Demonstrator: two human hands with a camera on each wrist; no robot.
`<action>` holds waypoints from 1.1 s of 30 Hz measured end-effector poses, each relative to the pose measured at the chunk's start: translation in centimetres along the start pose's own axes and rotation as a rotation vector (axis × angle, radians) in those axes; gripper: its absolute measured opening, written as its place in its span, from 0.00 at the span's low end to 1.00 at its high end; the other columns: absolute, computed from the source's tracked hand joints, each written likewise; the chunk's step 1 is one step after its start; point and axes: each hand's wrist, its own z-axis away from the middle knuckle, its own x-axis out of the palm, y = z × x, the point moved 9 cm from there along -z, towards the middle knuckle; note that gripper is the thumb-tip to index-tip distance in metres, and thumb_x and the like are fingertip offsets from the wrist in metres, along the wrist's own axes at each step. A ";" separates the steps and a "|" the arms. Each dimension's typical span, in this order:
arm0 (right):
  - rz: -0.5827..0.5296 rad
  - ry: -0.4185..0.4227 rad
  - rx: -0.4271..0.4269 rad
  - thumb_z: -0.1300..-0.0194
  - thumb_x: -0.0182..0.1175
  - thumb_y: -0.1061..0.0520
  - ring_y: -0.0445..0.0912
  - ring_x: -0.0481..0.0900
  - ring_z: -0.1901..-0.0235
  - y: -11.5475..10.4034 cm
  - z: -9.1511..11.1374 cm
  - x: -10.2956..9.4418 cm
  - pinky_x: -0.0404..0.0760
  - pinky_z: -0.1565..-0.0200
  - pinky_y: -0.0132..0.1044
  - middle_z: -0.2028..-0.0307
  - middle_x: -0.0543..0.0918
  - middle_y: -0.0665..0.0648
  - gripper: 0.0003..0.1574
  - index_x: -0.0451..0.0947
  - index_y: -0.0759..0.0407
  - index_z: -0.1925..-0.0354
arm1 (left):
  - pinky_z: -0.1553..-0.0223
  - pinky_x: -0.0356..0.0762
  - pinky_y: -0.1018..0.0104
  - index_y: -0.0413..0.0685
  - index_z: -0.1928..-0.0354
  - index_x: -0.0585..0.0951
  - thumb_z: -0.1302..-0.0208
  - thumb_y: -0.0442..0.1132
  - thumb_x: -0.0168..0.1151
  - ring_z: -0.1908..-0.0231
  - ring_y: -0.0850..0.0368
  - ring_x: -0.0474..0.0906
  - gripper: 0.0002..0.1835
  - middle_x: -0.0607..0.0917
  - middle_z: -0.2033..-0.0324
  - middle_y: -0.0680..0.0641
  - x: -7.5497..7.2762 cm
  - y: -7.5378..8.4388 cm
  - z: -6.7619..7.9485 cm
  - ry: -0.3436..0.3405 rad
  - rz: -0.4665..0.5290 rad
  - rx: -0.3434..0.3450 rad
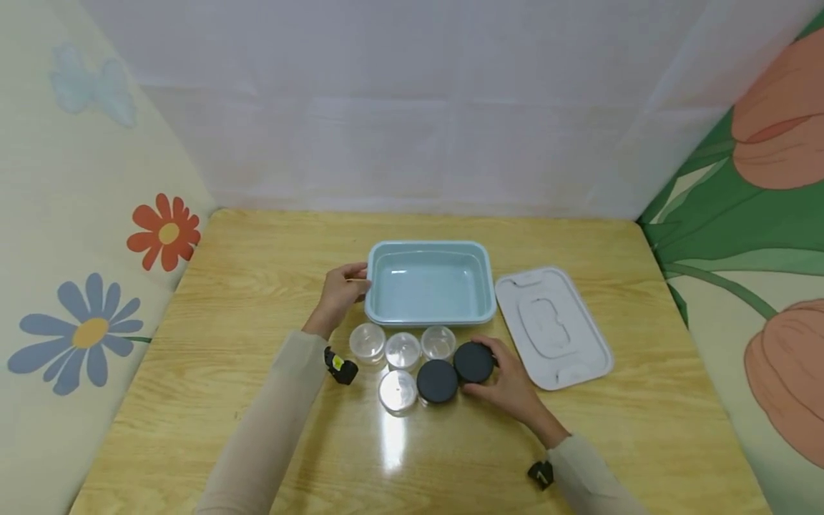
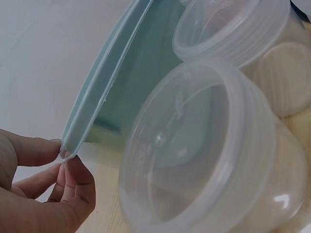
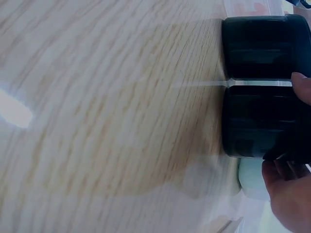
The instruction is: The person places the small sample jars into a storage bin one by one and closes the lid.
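Note:
A light blue plastic basin (image 1: 431, 286) stands at the middle of the table. My left hand (image 1: 339, 295) pinches its left rim between thumb and fingers; the left wrist view shows the pinched rim (image 2: 104, 77) close up. My right hand (image 1: 508, 383) holds a black-lidded round jar (image 1: 473, 362), thumb and fingers on opposite sides. In the right wrist view this dark jar (image 3: 257, 121) stands on the table beside a second one (image 3: 262, 48). That second black jar (image 1: 438, 380) is just left of it. Several clear jars, among them one (image 2: 194, 150) near my left wrist, stand before the basin.
A white rectangular lid (image 1: 553, 327) lies at an angle right of the basin. A clear jar (image 1: 398, 391) sits nearest the front, left of the black ones. White cloth (image 1: 412, 143) hangs behind the wooden table (image 1: 257, 243); printed panels flank both sides.

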 end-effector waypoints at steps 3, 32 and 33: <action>0.000 -0.004 -0.006 0.65 0.80 0.61 0.50 0.76 0.47 0.0 0.1 -0.1 0.82 0.51 0.45 0.48 0.77 0.59 0.52 0.69 0.65 0.41 | 0.59 0.82 0.72 0.36 0.36 0.70 0.37 0.26 0.53 0.57 0.56 0.75 0.26 0.75 0.47 0.36 0.1 -0.1 -0.1 -0.002 0.008 0.004; -0.025 -0.036 0.017 0.62 0.79 0.59 0.53 0.75 0.45 0.1 0.2 0.1 0.81 0.48 0.46 0.46 0.76 0.61 0.51 0.68 0.65 0.40 | 0.55 0.82 0.67 0.41 0.33 0.67 0.34 0.28 0.51 0.53 0.54 0.73 0.26 0.72 0.45 0.39 0.7 -0.1 -0.5 -0.055 -0.021 -0.001; -0.029 -0.036 0.021 0.62 0.79 0.59 0.53 0.75 0.45 0.1 0.2 0.0 0.81 0.48 0.46 0.46 0.76 0.61 0.50 0.68 0.65 0.40 | 0.54 0.82 0.67 0.41 0.33 0.67 0.34 0.28 0.51 0.52 0.53 0.73 0.26 0.72 0.45 0.39 0.7 -0.1 -0.6 -0.057 -0.016 -0.002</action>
